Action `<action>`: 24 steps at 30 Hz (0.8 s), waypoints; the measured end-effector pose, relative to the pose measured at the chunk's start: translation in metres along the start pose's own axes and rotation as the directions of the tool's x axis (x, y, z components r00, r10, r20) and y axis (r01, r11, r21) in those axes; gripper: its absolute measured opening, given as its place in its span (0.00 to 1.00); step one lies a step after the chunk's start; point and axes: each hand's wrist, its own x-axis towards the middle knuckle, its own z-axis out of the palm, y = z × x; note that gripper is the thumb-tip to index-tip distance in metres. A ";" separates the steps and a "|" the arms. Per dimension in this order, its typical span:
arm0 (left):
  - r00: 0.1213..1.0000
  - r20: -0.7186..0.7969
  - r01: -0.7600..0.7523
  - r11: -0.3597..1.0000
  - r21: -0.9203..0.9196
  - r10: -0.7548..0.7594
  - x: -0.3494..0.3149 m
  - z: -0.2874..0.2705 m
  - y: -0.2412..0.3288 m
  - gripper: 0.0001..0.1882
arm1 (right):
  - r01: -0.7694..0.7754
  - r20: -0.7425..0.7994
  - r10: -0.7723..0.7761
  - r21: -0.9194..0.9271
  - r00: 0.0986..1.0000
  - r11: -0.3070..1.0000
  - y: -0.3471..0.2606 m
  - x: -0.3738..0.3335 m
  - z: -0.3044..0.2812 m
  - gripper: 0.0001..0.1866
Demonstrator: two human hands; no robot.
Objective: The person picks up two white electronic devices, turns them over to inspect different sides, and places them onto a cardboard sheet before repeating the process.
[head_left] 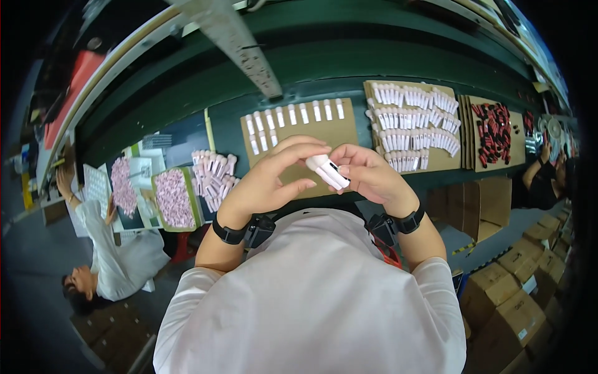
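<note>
In front of my chest, my right hand (369, 174) pinches a small white tube-like piece (335, 177) with a rounded pale pink end and a dark mark on its side. The piece tilts, its pink end up toward my left hand (271, 179). That hand curves around the pink end with thumb and fingers apart; whether a fingertip touches it is unclear. Beneath and beyond my hands lies a cardboard sheet (350, 128), bearing similar pieces (293, 115) in a full back row and a shorter row at the left.
Left of the sheet lie a heap of similar pieces (213, 177) and a tray (199, 212) of small pink parts. On the right are a filled board (369, 93) and red-and-black pieces (492, 134). A metal bar (240, 47) overhangs. A co-worker (124, 255) sits left; cartons (517, 315) stand right.
</note>
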 end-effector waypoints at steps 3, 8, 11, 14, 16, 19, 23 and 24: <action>1.000 -0.010 -0.015 1.000 -0.004 0.015 -0.025 -0.015 0.006 0.22 | -0.057 0.054 0.058 -0.020 0.997 0.998 -0.003 0.009 0.030 0.14; 0.986 -0.166 0.011 0.996 -0.087 -0.026 -0.059 -0.025 0.020 0.21 | 0.124 -0.024 -0.135 -0.257 0.991 0.958 -0.004 0.004 0.086 0.18; 0.969 -0.245 -0.005 0.991 -0.137 -0.029 -0.070 -0.028 0.029 0.21 | 0.334 0.036 -0.382 -0.568 0.923 0.752 0.008 0.005 0.104 0.22; 0.956 -0.292 -0.017 0.982 -0.187 -0.039 -0.076 -0.030 0.038 0.21 | 0.473 0.272 -0.580 -0.851 0.768 0.227 0.017 0.008 0.112 0.25; 0.959 -0.283 -0.078 0.962 -0.262 0.001 -0.077 -0.032 0.043 0.21 | 0.512 0.293 -0.619 -0.833 0.729 0.209 0.019 0.009 0.114 0.25; 0.964 -0.264 -0.084 0.928 -0.364 -0.017 -0.075 -0.035 0.050 0.22 | 0.536 0.314 -0.651 -0.827 0.691 0.169 0.016 0.012 0.123 0.25; 0.968 -0.231 -0.017 0.893 -0.449 -0.097 -0.073 -0.035 0.053 0.22 | 0.533 0.351 -0.669 -0.843 0.655 0.079 0.010 0.015 0.134 0.23; 0.967 -0.236 -0.009 0.913 -0.409 -0.096 -0.072 -0.034 0.054 0.21 | 0.523 0.367 -0.663 -0.851 0.652 0.044 0.008 0.015 0.136 0.23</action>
